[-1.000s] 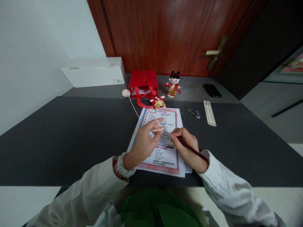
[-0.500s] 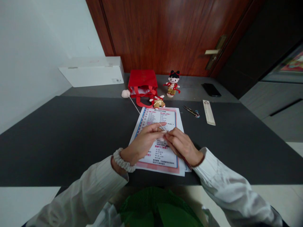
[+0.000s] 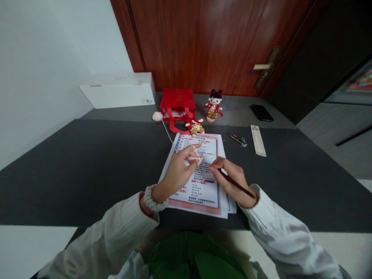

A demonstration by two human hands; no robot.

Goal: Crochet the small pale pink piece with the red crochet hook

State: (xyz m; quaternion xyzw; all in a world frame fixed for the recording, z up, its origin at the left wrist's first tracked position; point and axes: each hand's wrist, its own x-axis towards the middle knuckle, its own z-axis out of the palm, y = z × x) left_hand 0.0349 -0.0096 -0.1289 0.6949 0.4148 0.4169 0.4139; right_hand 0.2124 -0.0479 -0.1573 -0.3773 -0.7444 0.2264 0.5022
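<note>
Left hand (image 3: pixel 178 175) pinching pale yarn (image 3: pixel 198 158); right hand (image 3: pixel 232 179) gripping a dark crochet hook (image 3: pixel 236 185) like a pencil.
The yarn loops over the raised left fingers, then runs away from the hands to a yarn ball (image 3: pixel 157 116) beyond them. The hook's tip points at the left fingertips, just beside them. Under both hands lie printed sheets (image 3: pixel 205 201) on the dark worktop (image 3: pixel 87 174). Farther ahead stand a red bag (image 3: pixel 178 100) and a small doll (image 3: pixel 213 105), with small scissors (image 3: pixel 236 139) ahead and to the right.
</note>
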